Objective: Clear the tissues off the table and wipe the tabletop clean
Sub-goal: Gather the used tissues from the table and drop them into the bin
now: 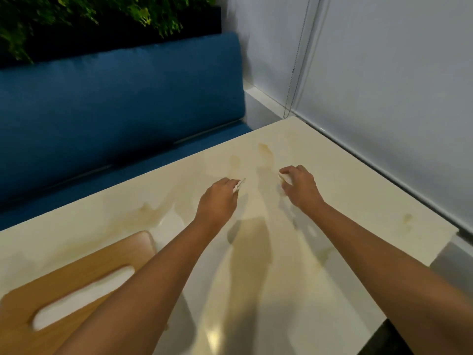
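Fingers (231, 182) of the left hand (217, 203) and right hand (303, 188) are each pinching a limp, probably light and tear-prone tissue (239, 186) near the brown stain (265, 149), best bunched whole.

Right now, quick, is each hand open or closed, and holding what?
Left hand: closed, pinching a white tissue.
Right hand: closed round a second tissue.

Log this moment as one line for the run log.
left hand: pinches left tissue | right hand: holds right tissue | tabletop: brown stains present
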